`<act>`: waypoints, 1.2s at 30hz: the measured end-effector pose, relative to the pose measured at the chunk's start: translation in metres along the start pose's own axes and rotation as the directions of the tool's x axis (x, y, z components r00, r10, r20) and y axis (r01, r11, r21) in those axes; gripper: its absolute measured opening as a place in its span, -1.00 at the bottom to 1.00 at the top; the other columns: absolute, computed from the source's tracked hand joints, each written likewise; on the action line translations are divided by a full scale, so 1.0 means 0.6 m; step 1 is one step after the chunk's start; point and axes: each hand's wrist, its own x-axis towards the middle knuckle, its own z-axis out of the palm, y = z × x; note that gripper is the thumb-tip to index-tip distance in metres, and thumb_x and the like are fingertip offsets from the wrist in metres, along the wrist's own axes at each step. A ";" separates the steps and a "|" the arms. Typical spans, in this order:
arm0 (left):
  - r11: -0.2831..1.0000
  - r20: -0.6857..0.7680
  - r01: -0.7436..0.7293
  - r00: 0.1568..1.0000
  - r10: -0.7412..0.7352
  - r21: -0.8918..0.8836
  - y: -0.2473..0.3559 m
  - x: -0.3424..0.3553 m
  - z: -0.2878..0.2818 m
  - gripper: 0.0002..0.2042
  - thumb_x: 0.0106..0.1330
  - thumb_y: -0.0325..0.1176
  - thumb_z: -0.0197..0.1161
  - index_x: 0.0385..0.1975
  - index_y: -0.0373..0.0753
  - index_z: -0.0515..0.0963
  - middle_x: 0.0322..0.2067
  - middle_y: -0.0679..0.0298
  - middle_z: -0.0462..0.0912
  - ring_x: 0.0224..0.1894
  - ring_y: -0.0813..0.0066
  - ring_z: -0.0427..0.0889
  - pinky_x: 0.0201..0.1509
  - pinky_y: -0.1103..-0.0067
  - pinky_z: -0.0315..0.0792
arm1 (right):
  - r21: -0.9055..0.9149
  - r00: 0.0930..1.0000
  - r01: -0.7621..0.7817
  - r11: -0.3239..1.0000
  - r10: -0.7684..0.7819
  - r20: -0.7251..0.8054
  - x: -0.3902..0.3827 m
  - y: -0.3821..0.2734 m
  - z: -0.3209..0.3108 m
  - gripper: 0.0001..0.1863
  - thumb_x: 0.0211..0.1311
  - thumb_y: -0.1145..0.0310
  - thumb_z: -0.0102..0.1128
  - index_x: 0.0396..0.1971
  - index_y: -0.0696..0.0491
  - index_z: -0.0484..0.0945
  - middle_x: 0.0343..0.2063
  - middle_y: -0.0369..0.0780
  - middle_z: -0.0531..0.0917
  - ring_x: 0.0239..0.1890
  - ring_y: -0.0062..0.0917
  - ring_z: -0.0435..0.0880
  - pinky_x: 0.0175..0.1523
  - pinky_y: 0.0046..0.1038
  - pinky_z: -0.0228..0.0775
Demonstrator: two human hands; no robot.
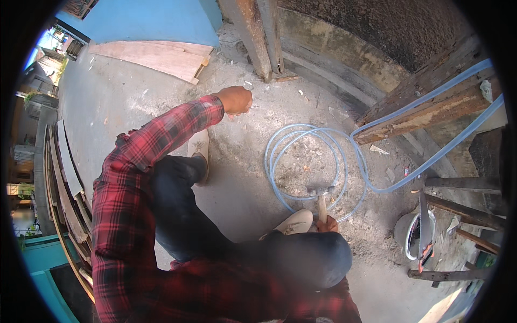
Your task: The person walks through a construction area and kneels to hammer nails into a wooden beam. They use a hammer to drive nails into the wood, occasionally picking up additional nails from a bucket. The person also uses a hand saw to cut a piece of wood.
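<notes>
My left arm, in a red and black plaid sleeve, reaches forward over the concrete floor. My left hand [235,100] is closed, and a thin, nail-like piece [253,106] pokes out from its fingers; most of it is hidden. By my right knee, my right hand [327,225] is wrapped round the wooden handle of a hammer [322,202]. Its metal head points away from me, above the near part of a loosely coiled clear bluish hose [271,161]. From the coil, the hose runs off to the right and up past a timber beam.
Rough wooden posts [253,40] and a thick beam [431,102] lean along the wall. At right stands a white bucket [405,232] with a handsaw [426,229] across it. Boards [156,56] lie by the blue wall, and long planks [67,188] are stacked at left.
</notes>
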 end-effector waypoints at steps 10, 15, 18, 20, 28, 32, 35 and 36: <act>0.980 -0.334 0.196 0.923 -0.189 -0.011 -0.306 0.207 -0.187 -0.72 -0.01 -0.36 0.43 -0.26 -0.26 0.69 -0.27 0.09 0.73 -0.16 0.16 0.70 -0.12 0.39 0.56 | -0.441 0.996 0.045 0.896 -0.074 -0.048 -0.068 -0.288 -0.033 -0.62 -0.06 0.18 0.35 -0.31 0.16 0.58 -0.52 -0.02 0.65 -0.48 -0.20 0.67 -0.29 -0.18 0.47; 0.402 -0.472 -0.269 0.656 -0.589 -0.875 -0.367 0.331 -0.022 -0.81 0.00 -0.30 0.39 -0.38 -0.18 0.68 -0.40 0.13 0.71 -0.31 0.29 0.68 -0.19 0.47 0.53 | -0.857 0.962 0.263 0.444 -0.185 0.199 -0.044 -0.569 -0.047 -0.60 -0.04 0.10 0.34 -0.29 0.09 0.59 -0.46 0.00 0.67 -0.35 -0.09 0.68 -0.19 -0.16 0.50; 0.086 -0.345 -0.376 0.704 -0.621 -0.923 -0.324 0.379 0.029 -0.84 0.04 -0.29 0.34 -0.39 -0.17 0.68 -0.40 0.15 0.73 -0.32 0.27 0.71 -0.15 0.45 0.54 | -0.933 0.957 0.275 0.230 -0.155 0.244 -0.053 -0.732 -0.021 -0.60 -0.03 0.04 0.30 -0.28 0.01 0.61 -0.45 -0.06 0.68 -0.33 -0.11 0.68 -0.15 -0.16 0.51; -0.104 -0.295 -0.444 0.735 -0.610 -0.890 -0.326 0.403 0.049 -0.85 0.09 -0.35 0.35 -0.35 -0.23 0.68 -0.42 0.19 0.73 -0.35 0.39 0.71 -0.18 0.51 0.54 | -0.944 0.962 0.267 0.195 -0.121 0.247 -0.069 -0.829 0.017 -0.60 -0.03 0.08 0.34 -0.26 0.04 0.58 -0.46 -0.04 0.68 -0.36 -0.10 0.68 -0.20 -0.16 0.52; -0.510 -0.225 -0.431 0.881 -0.415 -0.745 -0.330 0.455 0.064 -0.80 0.21 -0.43 0.33 -0.20 -0.33 0.67 -0.37 0.18 0.72 -0.32 0.54 0.67 -0.21 0.62 0.50 | -0.783 0.971 0.218 0.583 -0.209 0.115 -0.093 -1.130 0.266 -0.63 -0.04 0.35 0.44 -0.23 0.18 0.56 -0.56 -0.15 0.64 -0.51 -0.48 0.65 -0.34 -0.44 0.48; -0.642 -0.187 -0.404 0.906 -0.381 -0.652 -0.318 0.499 0.069 -0.84 0.27 -0.42 0.29 -0.21 -0.32 0.66 -0.41 0.31 0.69 -0.31 0.63 0.64 -0.26 0.67 0.47 | -0.610 0.990 0.132 0.781 -0.130 0.048 -0.061 -1.226 0.333 -0.65 0.01 0.44 0.38 -0.18 0.18 0.51 -0.57 -0.24 0.58 -0.56 -0.60 0.58 -0.44 -0.49 0.44; -0.806 -0.101 -0.334 0.939 -0.328 -0.489 -0.307 0.517 0.057 -0.84 0.29 -0.44 0.25 -0.22 -0.35 0.66 -0.41 0.29 0.68 -0.29 0.60 0.67 -0.22 0.64 0.52 | -0.310 0.999 0.036 0.950 -0.043 -0.017 -0.059 -1.282 0.365 -0.63 0.06 0.47 0.31 -0.12 0.20 0.45 -0.56 -0.22 0.56 -0.58 -0.63 0.56 -0.48 -0.56 0.42; -0.791 -0.093 -0.346 0.933 -0.349 -0.504 -0.308 0.530 0.054 -0.84 0.30 -0.44 0.24 -0.22 -0.37 0.65 -0.41 0.28 0.69 -0.29 0.59 0.67 -0.20 0.64 0.53 | -0.259 0.999 0.050 0.965 -0.052 -0.001 -0.053 -1.302 0.377 -0.57 0.09 0.46 0.28 -0.04 0.21 0.39 -0.59 -0.23 0.52 -0.66 -0.64 0.51 -0.56 -0.60 0.38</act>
